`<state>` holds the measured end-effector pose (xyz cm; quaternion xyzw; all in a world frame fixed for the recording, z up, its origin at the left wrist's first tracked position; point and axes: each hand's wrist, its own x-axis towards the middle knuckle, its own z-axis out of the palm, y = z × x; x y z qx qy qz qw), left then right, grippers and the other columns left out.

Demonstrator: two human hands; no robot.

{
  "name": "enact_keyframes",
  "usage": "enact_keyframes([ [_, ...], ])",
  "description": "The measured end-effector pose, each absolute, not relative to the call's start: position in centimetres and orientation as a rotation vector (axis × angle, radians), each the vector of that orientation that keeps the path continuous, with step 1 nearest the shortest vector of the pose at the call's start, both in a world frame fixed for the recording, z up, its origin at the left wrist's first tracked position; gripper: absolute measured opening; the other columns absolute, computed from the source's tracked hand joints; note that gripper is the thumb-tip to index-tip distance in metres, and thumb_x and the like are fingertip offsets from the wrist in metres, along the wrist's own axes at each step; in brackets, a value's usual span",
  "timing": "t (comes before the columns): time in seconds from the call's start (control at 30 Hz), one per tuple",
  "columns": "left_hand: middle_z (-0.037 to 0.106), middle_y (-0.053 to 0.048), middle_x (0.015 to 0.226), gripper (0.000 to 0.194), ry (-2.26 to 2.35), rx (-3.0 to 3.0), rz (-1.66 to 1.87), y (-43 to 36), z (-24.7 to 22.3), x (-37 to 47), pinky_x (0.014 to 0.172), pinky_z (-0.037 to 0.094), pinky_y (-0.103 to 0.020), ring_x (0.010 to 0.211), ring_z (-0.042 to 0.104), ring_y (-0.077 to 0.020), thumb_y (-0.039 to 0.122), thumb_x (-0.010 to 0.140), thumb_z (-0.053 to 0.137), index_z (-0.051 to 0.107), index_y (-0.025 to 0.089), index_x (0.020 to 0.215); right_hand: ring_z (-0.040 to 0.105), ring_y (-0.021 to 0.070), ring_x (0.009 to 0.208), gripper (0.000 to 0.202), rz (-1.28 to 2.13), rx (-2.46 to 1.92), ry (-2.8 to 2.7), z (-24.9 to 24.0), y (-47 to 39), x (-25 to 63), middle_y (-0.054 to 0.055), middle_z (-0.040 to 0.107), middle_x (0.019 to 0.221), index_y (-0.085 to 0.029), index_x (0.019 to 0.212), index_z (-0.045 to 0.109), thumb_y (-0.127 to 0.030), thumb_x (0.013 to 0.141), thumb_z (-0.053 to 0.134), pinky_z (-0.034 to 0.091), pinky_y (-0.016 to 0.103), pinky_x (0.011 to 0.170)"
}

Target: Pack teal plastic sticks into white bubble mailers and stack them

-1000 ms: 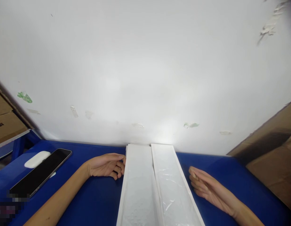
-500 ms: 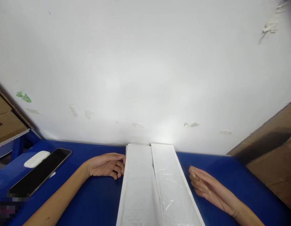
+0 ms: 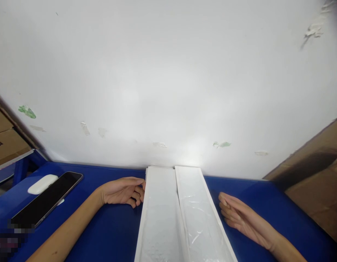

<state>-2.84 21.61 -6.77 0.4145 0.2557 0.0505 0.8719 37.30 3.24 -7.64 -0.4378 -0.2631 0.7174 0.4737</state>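
Two long white strips with glossy, film-like faces, the left strip [image 3: 160, 214] and the right strip [image 3: 203, 218], lie side by side on the blue table. They run from the white wall toward me, and their near ends are cut off by the frame. My left hand [image 3: 124, 191] rests on its side just left of the left strip, loosely curled with fingers apart, its fingertips at the strip's edge. To the right of the strips lies my right hand [image 3: 240, 218], relaxed and half curled, a small gap from the edge. Nothing shows in either hand.
A black-screened phone [image 3: 48, 202] lies at the left on the blue table [image 3: 108, 233], beside a white rounded case [image 3: 43, 184]. The white wall [image 3: 168, 91] with tape scraps rises behind. Cardboard stands at the left [image 3: 10, 145] and right [image 3: 318, 182].
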Motion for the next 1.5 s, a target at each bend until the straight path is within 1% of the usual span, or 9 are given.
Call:
enact_keyframes([
  [0.4,0.072,-0.01,0.085,0.036,0.552,0.879,0.099,21.64,-6.85,-2.84,0.065,0.053,-0.028,0.072,0.067,-0.0185,0.049,0.09,0.067,0.07,0.014,0.092,0.017,0.0096,0.057,0.026,1.75,-1.06,-0.646,-7.73,3.22,37.34,-0.006,0.029,0.063,-0.019,0.081,0.059,-0.041,0.092,0.069,0.025,0.02,0.051],
  [0.67,0.072,-0.01,0.086,0.033,0.534,0.881,0.098,21.56,-6.66,-2.77,0.065,0.053,-0.027,0.072,0.067,-0.0177,0.047,0.092,0.065,0.069,0.014,0.092,0.017,0.0099,0.058,0.027,1.752,-1.053,-0.655,-7.85,3.13,37.47,-0.006,0.028,0.064,-0.019,0.08,0.059,-0.04,0.094,0.067,0.025,0.02,0.051],
  [0.83,0.072,-0.011,0.086,0.033,0.535,0.874,0.103,21.63,-6.85,-2.84,0.065,0.054,-0.027,0.072,0.068,-0.018,0.046,0.093,0.064,0.069,0.013,0.093,0.017,0.01,0.058,0.026,1.749,-1.07,-0.642,-7.86,3.16,37.43,-0.006,0.028,0.064,-0.019,0.081,0.06,-0.04,0.093,0.069,0.025,0.02,0.051],
  [1.5,0.072,-0.01,0.086,0.034,0.545,0.881,0.103,21.56,-6.72,-2.8,0.065,0.053,-0.028,0.072,0.067,-0.0181,0.048,0.092,0.066,0.07,0.014,0.093,0.016,0.0102,0.058,0.028,1.751,-1.071,-0.666,-7.79,3.14,37.39,-0.006,0.027,0.064,-0.019,0.08,0.059,-0.042,0.092,0.069,0.025,0.02,0.051],
])
